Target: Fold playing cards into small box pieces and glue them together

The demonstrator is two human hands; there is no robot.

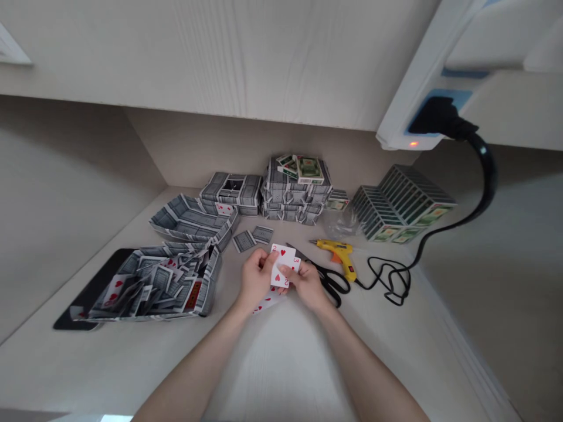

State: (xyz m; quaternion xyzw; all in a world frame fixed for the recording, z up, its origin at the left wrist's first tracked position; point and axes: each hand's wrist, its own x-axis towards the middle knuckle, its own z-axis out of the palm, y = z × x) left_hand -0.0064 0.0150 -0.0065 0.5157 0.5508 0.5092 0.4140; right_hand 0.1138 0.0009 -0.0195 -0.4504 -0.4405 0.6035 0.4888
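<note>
In front of me, a two of hearts playing card (278, 273) is held upright, face toward me, with a card marked 3 (297, 264) showing from behind its right edge. My left hand (255, 279) pinches the left side, thumb near the top. From the right, my right hand (308, 287) grips the lower part with its thumb on the face. Below the hands, more red-heart cards (267, 302) lie partly hidden. Black-handled scissors (336, 284) rest beside my right hand, blades partly covered. Just beyond my left hand are two face-down cards (253, 237).
A yellow glue gun (341, 253) trails a black cord to a power strip (417, 111). At left, a card-built tray (213, 287) full of loose cards overlaps a dark flat object (94, 287); another card-built tray (189, 220) sits behind. Card-built boxes (297, 193) and stacked card packs (400, 205) line the back.
</note>
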